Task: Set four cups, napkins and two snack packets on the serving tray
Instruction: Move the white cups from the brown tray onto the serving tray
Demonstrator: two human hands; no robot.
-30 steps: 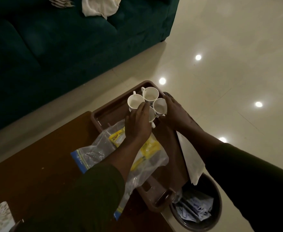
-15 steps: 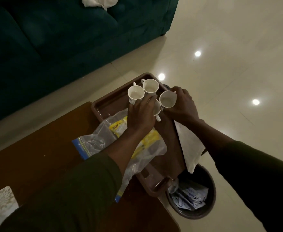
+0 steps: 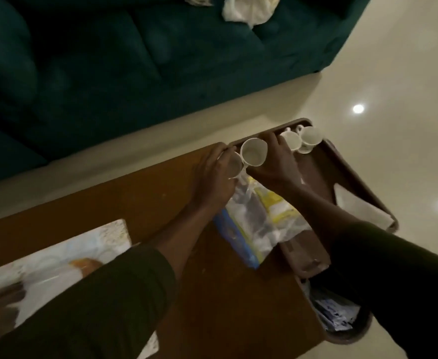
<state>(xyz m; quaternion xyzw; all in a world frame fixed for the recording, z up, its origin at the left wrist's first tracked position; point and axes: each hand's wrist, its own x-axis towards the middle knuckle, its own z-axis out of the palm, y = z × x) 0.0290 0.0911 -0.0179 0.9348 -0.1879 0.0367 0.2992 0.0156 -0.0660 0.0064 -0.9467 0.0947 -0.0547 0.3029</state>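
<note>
On the brown bench (image 3: pixel 140 193), the left hand (image 3: pixel 212 177) curls around a white cup (image 3: pixel 232 164) at the near-left corner of the tray (image 3: pixel 352 177). Just right of it, the right hand (image 3: pixel 275 164) grips a second cup (image 3: pixel 254 152), tilted with its mouth toward the camera. Two more cups (image 3: pixel 300 139) stand together at the tray's far corner. A clear bag of snack packets (image 3: pixel 262 216) lies across the tray's left edge, and a napkin (image 3: pixel 360 206) rests along its right side.
</note>
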